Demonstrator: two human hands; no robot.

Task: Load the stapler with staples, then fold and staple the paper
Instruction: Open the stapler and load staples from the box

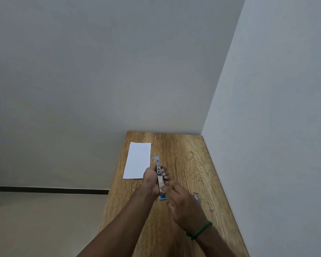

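A blue and metal stapler (pixel 158 168) is swung open flat, its metal channel facing up, over the middle of the wooden table (pixel 185 156). My left hand (pixel 151 179) grips the stapler from the left side. My right hand (pixel 182 200), blurred by motion, is at the stapler's near end, with its fingertips on the metal part; whether it holds staples I cannot tell. A white sheet of paper (pixel 138 160) lies flat on the table to the left of the stapler, beyond my left hand.
A small clear, shiny object (pixel 196 196) lies on the table just right of my right hand, and a small scrap (pixel 212 209) lies nearer the right wall (pixel 276 127). The narrow table sits in a corner, with floor to its left.
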